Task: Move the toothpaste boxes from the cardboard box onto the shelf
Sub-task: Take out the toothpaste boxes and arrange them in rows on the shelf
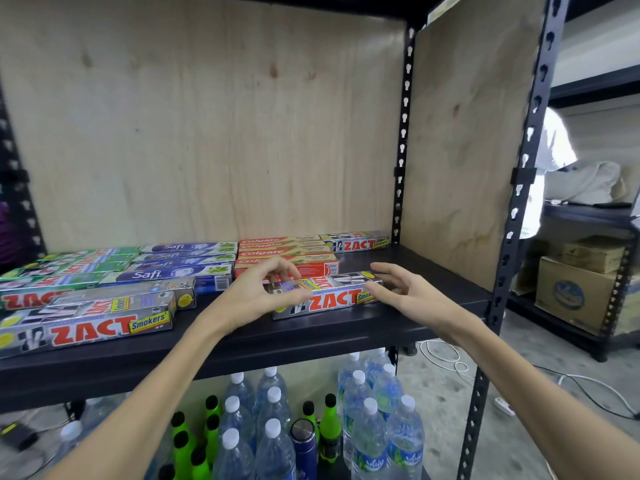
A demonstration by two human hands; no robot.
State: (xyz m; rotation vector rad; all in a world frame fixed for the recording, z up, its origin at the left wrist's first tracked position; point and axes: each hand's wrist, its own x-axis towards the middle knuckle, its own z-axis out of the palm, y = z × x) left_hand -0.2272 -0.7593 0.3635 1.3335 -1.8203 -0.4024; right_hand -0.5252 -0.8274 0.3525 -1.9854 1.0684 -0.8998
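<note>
On the black shelf board (346, 329), a grey Zact Smokers toothpaste box (332, 299) lies on top of another near the front middle. My left hand (263, 292) holds its left end, fingers arched over the back edge and thumb on the front. My right hand (405, 289) is at its right end with spread, nearly straight fingers, the thumb touching the box. More boxes lie on the shelf: grey Zact ones (86, 323) at the front left, green Zact (69, 268), blue Safi (180, 268), red Colgate (287, 252), and one more grey Zact box (356, 242) at the back right.
Plywood panels close the shelf's back and right side (467, 150). Black slotted posts (519, 202) frame it. Several water bottles (370, 427) and green bottles (207, 441) stand below. Cardboard boxes (571, 292) sit on a neighbouring rack at right, and cables lie on the floor.
</note>
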